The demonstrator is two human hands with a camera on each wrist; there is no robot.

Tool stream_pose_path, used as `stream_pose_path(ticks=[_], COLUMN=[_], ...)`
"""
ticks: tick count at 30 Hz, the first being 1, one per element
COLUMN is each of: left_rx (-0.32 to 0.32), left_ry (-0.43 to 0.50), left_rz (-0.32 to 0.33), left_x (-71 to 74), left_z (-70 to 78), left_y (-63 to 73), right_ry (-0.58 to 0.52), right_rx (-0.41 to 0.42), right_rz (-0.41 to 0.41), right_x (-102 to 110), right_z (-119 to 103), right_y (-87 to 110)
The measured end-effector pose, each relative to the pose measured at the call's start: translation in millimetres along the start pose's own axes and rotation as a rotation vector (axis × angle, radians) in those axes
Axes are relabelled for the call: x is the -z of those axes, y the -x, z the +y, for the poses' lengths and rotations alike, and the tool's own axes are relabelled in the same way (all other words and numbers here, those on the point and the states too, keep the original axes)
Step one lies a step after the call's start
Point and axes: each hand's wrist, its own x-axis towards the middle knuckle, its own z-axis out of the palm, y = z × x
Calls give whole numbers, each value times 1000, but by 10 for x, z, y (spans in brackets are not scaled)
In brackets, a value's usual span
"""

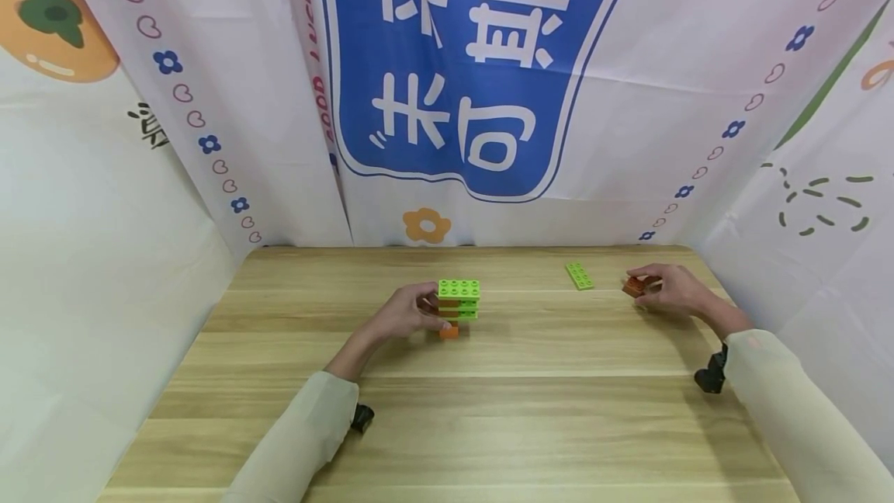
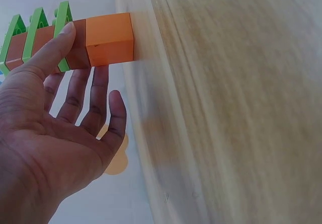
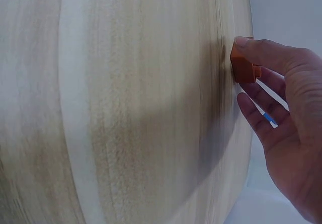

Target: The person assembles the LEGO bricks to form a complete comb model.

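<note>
My left hand grips a tower of toy building bricks at the middle of the table. The tower has an orange brick at its bottom, then brown bricks alternating with bright green plates, which stick out to one side. In the left wrist view the thumb lies along the near side while fingers reach behind. At the far right, my right hand pinches a reddish-brown brick between thumb and fingers, close to the tabletop. Whether that brick touches the wood, I cannot tell.
A loose green studded plate lies on the wooden table, left of the right hand. Printed white cloth hangs behind the table's back edge and along both sides.
</note>
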Motion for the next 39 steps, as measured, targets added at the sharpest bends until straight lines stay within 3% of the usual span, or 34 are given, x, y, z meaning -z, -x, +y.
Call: stream_pose_path(ticks=[39], left_rx=[4], left_ry=[-4], left_rz=[-11], left_x=[4], left_z=[-1], left_y=[4], right_ry=[26], right_rx=[-19], right_rz=[5], right_x=[-43], right_z=[-23], right_y=[-31])
